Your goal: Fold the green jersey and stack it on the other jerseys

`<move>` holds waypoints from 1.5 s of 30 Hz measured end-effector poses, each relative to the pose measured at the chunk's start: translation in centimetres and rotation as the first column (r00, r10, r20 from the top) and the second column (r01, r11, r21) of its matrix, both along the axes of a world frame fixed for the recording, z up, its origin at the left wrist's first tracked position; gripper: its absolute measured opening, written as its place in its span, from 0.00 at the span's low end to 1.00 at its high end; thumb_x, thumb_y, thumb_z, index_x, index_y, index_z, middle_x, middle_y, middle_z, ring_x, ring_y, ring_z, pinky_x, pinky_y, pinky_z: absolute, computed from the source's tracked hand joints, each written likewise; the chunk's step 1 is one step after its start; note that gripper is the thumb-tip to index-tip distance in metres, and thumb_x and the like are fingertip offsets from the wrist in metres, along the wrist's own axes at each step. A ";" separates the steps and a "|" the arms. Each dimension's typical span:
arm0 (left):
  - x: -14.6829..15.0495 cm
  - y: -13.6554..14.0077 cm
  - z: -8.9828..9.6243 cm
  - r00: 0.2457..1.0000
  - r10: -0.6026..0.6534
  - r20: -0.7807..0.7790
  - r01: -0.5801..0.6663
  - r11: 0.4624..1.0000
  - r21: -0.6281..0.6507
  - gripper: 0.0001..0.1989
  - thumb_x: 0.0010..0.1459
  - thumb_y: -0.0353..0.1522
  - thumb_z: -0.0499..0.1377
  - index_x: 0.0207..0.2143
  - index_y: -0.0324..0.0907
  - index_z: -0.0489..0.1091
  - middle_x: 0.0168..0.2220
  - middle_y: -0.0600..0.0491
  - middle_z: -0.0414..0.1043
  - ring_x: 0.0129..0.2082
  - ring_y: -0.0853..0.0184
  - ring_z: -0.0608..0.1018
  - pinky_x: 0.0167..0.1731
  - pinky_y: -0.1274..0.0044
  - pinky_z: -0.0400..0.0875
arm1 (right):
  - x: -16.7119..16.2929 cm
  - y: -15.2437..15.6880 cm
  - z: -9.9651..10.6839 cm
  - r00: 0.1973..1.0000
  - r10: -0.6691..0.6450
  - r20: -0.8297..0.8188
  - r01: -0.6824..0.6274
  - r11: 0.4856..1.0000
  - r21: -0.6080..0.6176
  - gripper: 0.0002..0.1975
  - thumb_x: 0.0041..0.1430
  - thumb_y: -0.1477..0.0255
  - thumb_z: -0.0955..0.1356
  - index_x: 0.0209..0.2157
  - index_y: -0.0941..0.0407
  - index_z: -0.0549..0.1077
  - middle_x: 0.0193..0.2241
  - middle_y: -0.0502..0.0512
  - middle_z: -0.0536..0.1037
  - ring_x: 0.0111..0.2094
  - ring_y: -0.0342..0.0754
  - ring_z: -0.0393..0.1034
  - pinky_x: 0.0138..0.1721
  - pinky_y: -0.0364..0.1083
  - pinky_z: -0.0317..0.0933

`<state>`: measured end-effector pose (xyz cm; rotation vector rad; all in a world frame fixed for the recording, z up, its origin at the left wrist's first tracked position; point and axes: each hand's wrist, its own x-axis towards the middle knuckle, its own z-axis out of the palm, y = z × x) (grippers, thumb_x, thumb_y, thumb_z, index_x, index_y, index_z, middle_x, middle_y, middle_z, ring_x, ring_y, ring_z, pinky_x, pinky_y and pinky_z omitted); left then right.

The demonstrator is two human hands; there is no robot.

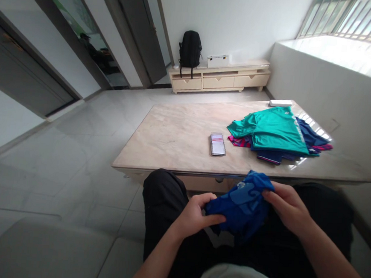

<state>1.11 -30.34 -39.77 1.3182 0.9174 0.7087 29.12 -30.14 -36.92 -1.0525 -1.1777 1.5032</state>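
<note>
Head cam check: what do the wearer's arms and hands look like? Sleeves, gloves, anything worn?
Both forearms are bare to the frame edge, with no sleeves in view. The left hand and right hand carry no gloves, and no watch, ring or wristband shows. No markings or cables on either arm.

Blue garment [241, 203]: soft matt cloth, creased. Table [179, 134] beyond it: glossy polished stone-look top. Teal shirt [273, 128] on table: smooth, faintly sheeny fabric.
</note>
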 end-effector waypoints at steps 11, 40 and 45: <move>0.8 -1.2 1.7 0.981 -0.182 0.071 0.190 0.975 -0.115 0.21 0.58 0.40 0.71 0.48 0.39 0.74 0.38 0.52 0.75 0.35 0.68 0.74 0.37 0.79 0.68 | 0.4 1.1 2.5 0.851 -0.303 0.428 0.071 0.876 0.478 0.14 0.64 0.71 0.66 0.44 0.54 0.83 0.34 0.51 0.82 0.34 0.46 0.75 0.37 0.40 0.68; 3.8 1.4 6.4 0.998 -0.026 -0.052 0.045 0.908 0.417 0.11 0.69 0.35 0.58 0.45 0.40 0.77 0.39 0.51 0.80 0.39 0.64 0.80 0.43 0.76 0.72 | -1.1 1.3 5.1 0.779 0.209 0.591 -0.435 0.859 0.270 0.32 0.63 0.62 0.73 0.67 0.51 0.69 0.59 0.58 0.76 0.61 0.58 0.70 0.64 0.54 0.62; 3.2 0.9 6.3 1.000 0.023 -0.012 -0.018 0.946 0.324 0.13 0.68 0.36 0.61 0.52 0.43 0.75 0.44 0.50 0.80 0.43 0.63 0.81 0.46 0.75 0.74 | -1.9 1.7 5.2 0.767 0.117 0.632 -0.380 0.875 0.300 0.12 0.63 0.62 0.74 0.42 0.54 0.84 0.34 0.51 0.83 0.34 0.46 0.75 0.37 0.41 0.67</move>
